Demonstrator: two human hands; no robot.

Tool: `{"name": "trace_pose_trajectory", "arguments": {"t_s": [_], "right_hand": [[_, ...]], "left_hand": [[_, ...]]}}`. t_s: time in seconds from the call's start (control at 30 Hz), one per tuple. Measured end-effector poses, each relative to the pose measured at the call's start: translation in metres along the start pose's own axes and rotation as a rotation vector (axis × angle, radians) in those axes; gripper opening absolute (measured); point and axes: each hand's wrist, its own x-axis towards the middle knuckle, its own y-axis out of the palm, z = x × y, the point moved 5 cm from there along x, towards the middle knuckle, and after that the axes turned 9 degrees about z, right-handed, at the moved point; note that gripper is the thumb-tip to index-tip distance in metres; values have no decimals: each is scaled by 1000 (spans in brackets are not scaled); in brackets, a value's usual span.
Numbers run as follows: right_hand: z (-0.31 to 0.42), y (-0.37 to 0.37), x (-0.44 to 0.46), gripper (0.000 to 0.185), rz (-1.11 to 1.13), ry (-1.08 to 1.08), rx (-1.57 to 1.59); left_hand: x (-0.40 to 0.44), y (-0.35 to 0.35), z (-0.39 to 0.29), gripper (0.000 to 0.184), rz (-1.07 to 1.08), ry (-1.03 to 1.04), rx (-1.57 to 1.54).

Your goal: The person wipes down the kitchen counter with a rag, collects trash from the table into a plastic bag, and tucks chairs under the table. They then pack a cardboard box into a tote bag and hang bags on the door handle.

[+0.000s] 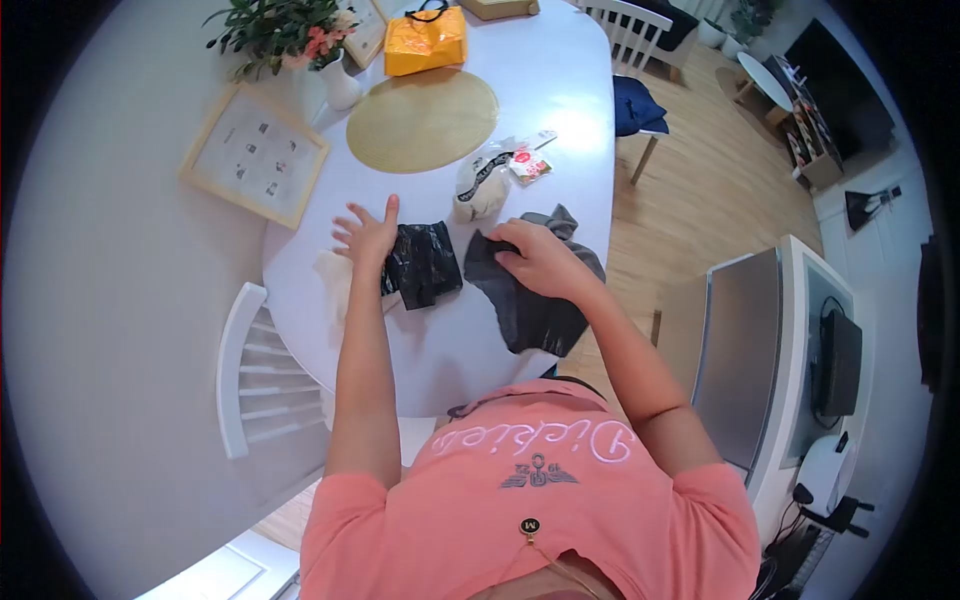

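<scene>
My left hand [370, 236] has its fingers spread over the white table [400, 375], at the upper left edge of a folded black plastic bag [424, 265]. Pale cloth [334, 282] lies to the left, partly behind my forearm. In my right hand [530, 255] the fingers pinch the upper edge of a dark grey cloth [535, 312], which spreads below and around the hand on the table's right side. Beyond the hands sits a clear plastic packet [484, 185] with pale contents, beside a red and white card [530, 166].
A round gold placemat [422, 120], an orange bag [426, 42] and a white vase [341, 86] with flowers stand farther back. One framed picture [255, 157] leans at the left. White chairs [270, 375] flank the table; a dark blue cloth [637, 106] rests on the far one.
</scene>
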Motion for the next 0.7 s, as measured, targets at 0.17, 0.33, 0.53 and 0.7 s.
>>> {"name": "trace_pose_trajectory", "arguments": {"t_s": [0.17, 0.33, 0.53, 0.7], "right_hand": [[19, -13, 19, 32, -1, -28, 172], [-29, 12, 5, 45, 148, -88, 310], [-100, 60, -71, 61, 808, 415, -37], [-92, 73, -111, 45, 850, 352, 446]], "left_hand": [[-118, -33, -86, 61, 980, 706, -829], [-136, -112, -63, 28, 629, 476, -866], [-94, -196, 34, 28, 397, 380, -948], [-69, -222, 90, 35, 199, 284, -820]]}}
